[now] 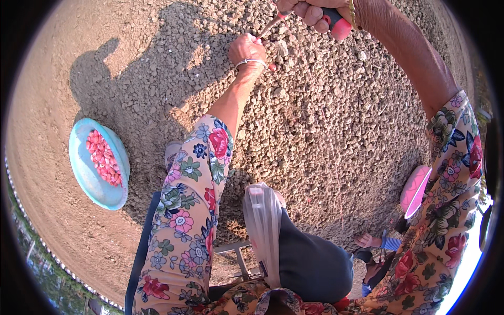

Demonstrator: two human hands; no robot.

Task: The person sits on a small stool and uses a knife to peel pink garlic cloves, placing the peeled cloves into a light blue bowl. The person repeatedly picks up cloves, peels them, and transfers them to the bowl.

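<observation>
At the top of the view my right hand (307,12) grips the red-and-black handle (336,23) of a hand tool. Its narrow metal shaft (271,26) slants down to the left, its end beside the fingers of my left hand (248,50). That hand is curled low over the clods, with a bit of pinkish red showing at the fingertips; whether it is a seed or a nail is unclear. On the soil by my left wrist lies a red coated seed (272,67). A light blue plastic basin (84,177) at the left holds many pink-red coated seeds (103,157).
Cloddy soil (291,149) spreads all around, crossed by a thin reddish string (334,165). Clear plastic (262,232) covers part of my dark-trousered leg (311,252). A metal frame (240,256) is beneath me. At right are a pink basin (415,189) and another person's hand (368,240).
</observation>
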